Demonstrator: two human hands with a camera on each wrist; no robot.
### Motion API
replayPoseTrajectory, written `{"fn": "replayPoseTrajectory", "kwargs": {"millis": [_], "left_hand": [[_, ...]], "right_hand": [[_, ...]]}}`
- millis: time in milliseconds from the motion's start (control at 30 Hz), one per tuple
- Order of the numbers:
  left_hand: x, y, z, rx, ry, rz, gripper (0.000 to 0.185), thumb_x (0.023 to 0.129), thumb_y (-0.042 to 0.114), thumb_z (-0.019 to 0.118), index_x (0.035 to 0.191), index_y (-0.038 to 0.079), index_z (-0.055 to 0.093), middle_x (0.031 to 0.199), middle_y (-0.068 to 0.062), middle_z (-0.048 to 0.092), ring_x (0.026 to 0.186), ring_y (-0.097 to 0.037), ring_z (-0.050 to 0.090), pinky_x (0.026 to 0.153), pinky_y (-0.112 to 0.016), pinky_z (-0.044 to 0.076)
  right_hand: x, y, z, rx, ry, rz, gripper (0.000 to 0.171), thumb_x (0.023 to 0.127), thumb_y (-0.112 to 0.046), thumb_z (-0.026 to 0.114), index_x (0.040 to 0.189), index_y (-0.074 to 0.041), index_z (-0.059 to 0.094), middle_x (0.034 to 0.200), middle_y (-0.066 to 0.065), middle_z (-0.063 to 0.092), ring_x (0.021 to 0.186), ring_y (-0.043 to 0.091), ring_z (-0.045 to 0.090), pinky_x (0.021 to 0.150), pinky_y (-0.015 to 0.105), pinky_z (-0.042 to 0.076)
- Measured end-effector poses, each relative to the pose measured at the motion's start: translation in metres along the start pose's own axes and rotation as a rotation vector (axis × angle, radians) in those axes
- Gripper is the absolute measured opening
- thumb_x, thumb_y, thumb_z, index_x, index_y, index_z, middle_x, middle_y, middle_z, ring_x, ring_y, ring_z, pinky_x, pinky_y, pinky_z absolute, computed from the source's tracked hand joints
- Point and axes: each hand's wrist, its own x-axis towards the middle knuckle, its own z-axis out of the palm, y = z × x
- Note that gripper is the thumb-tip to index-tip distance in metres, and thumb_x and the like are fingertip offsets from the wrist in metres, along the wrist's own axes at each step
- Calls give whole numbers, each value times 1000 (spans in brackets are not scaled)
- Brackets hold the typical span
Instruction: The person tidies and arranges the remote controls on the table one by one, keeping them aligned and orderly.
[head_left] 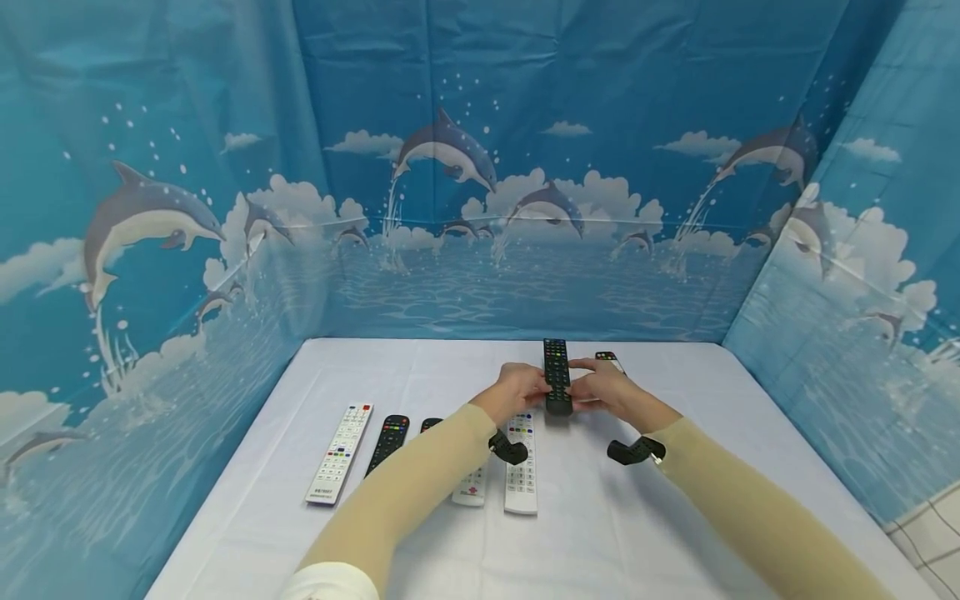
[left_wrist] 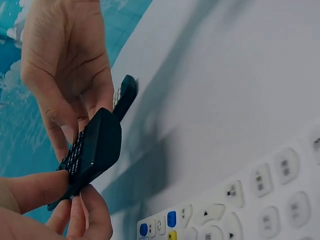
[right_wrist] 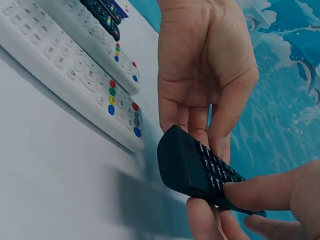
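Between both hands, a black remote control [head_left: 557, 375] is held up off the white table, its far end pointing at the back curtain. My left hand [head_left: 519, 388] pinches its left edge, thumb on top and fingers beneath, as the left wrist view shows. On the opposite edge my right hand [head_left: 606, 390] grips it the same way, the thumb [right_wrist: 255, 192] lying on the buttons. Just behind the right hand lies another remote [head_left: 609, 358] with a black end, mostly hidden. Below the left wrist, a white remote [head_left: 521, 475] rests on the table.
Left of the arms, a white remote [head_left: 340, 454] and a black remote [head_left: 388, 440] lie side by side. Another white remote [head_left: 469, 487] and a dark-ended remote [head_left: 431, 423] are partly covered by the left sleeve. A dolphin-print curtain [head_left: 480, 283] borders the white table [head_left: 585, 533].
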Motion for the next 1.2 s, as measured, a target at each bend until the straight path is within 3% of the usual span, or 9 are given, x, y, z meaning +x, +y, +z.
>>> {"fn": "replayPoseTrajectory", "kwargs": {"millis": [200, 400, 1200], "left_hand": [[-11, -1, -2, 64, -40, -1, 31, 80, -16, 70, 107, -2, 71, 102, -15, 67, 93, -25, 68, 77, -35, 60], [-21, -2, -2, 47, -84, -2, 32, 79, -18, 70, 107, -4, 69, 100, -16, 67, 92, -27, 70, 76, -36, 61], [-68, -22, -7, 67, -207, -46, 32, 81, -15, 68, 111, -4, 69, 97, -19, 68, 87, -29, 73, 84, -40, 59]], "right_hand": [[-12, 0, 3, -19, 6, 14, 78, 91, 0, 65, 159, -11, 29, 134, 28, 54, 105, 30, 66, 83, 42, 60], [-25, 1, 2, -25, -8, 14, 79, 91, 1, 64, 160, -11, 27, 136, 28, 53, 115, 34, 62, 83, 42, 60], [-82, 28, 10, -30, -1, -15, 86, 85, 4, 71, 158, -9, 28, 124, 23, 57, 101, 29, 66, 81, 45, 60]]}}
